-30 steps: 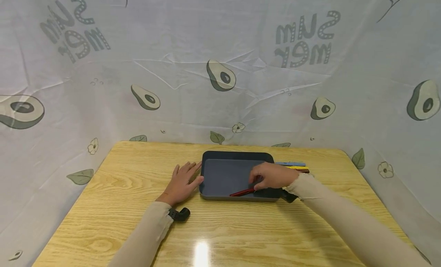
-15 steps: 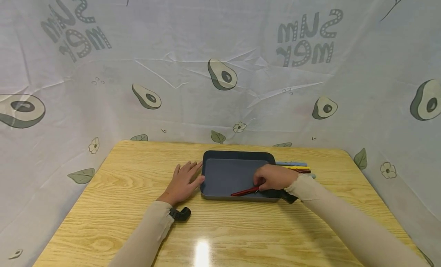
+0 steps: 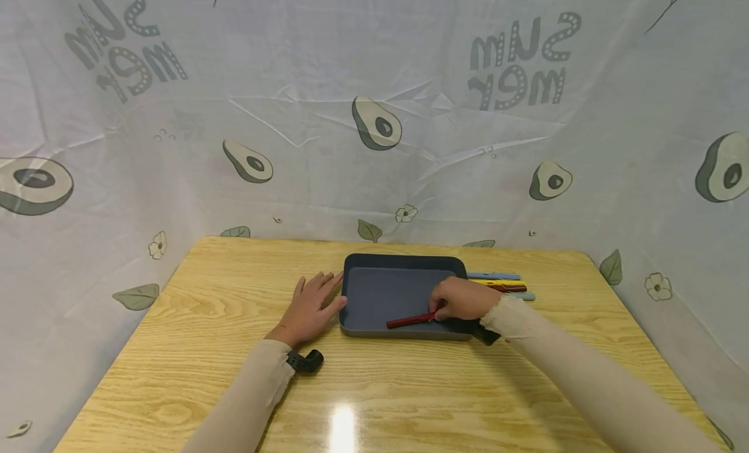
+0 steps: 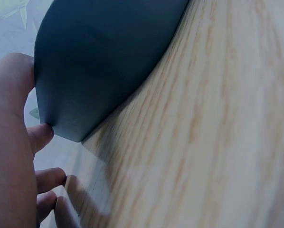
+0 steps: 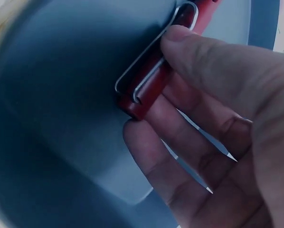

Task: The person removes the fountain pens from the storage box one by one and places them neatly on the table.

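My right hand point(image 3: 465, 299) pinches a red pen point(image 3: 409, 320) between thumb and fingers, low inside the right part of a dark grey rectangular tray point(image 3: 380, 290). In the right wrist view, the pen's cap end point(image 5: 146, 85) shows a silver wire clip, with my thumb pressing along it and the fingers curled beneath. The pen's other end points left, near the tray's front wall. My left hand point(image 3: 309, 313) lies with spread fingers at the tray's left end. In the left wrist view, its thumb and a finger touch the tray's outer wall point(image 4: 104, 71).
Several pens lie side by side to the right of the tray: a blue pen point(image 3: 497, 276), a yellow pen point(image 3: 500, 283), a dark red pen point(image 3: 512, 288) and a pale one point(image 3: 523, 297). My right hand partly covers them. A curtain point(image 3: 316, 180) hangs behind the wooden table point(image 3: 234, 297).
The right hand has shifted slightly right within the tray. The held pen's left end sits a little higher and now looks blunter. The left hand has stayed at the tray's left end.
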### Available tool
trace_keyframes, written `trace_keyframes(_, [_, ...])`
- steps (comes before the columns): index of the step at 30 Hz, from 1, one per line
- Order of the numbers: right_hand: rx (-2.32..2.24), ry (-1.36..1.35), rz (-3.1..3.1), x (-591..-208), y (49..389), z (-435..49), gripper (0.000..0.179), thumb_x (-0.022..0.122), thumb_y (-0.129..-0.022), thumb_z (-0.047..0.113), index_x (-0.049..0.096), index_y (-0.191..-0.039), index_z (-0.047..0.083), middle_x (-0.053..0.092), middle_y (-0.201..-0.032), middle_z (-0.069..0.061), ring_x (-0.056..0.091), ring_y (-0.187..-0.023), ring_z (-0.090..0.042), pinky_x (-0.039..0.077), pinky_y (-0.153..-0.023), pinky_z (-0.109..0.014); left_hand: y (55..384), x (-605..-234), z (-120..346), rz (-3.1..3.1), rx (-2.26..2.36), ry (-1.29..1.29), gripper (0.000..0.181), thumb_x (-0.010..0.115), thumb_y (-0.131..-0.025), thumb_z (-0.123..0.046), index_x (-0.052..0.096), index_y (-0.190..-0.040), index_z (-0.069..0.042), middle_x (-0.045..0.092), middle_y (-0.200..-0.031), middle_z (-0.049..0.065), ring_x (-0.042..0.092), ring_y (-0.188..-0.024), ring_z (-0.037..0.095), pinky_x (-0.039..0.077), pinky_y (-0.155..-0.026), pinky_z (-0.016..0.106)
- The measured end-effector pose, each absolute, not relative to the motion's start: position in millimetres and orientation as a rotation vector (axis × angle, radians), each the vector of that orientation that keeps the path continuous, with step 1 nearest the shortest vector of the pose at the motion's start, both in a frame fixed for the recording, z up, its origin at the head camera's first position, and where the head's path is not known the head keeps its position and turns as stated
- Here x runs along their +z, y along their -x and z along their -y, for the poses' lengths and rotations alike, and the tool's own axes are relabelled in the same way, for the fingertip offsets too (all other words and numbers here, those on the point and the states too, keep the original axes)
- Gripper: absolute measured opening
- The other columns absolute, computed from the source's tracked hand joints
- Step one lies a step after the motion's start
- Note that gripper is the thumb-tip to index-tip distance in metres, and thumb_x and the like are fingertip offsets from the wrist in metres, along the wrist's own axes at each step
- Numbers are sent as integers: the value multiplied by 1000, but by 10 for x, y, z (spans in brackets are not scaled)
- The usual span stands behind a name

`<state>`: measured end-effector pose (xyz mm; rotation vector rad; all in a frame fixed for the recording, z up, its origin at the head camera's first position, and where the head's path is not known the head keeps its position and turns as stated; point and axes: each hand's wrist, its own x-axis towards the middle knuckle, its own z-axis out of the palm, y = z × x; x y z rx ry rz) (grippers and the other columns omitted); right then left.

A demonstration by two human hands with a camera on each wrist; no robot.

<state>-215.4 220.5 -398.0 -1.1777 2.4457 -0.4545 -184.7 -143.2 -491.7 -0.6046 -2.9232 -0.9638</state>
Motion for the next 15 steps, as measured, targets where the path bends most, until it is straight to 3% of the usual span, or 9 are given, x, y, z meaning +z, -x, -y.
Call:
trace_keyframes(5, [-454, 1177, -2476, -3993, 2142, -2176, 4, 79, -90, 5, 80, -93, 9, 75, -89, 1, 66, -75, -4, 55, -66, -24, 1870, -4962, 1434, 2941, -929, 593, 68, 41, -107, -61, 28, -165, -29, 34, -166, 12, 19, -158, 33, -3, -126, 59])
trace_keyframes(15, [-423, 1161, -2497, -4016, 2135, -2145, 5, 79, -91, 7, 80, -96, 9, 76, -91, 1, 68, -78, -6, 58, -69, -25, 1845, -4924, 1421, 2933, -939, 597, 67, 43, -107, -58, 31, -165, -26, 35, -166, 13, 20, -157, 36, -2, -125, 62])
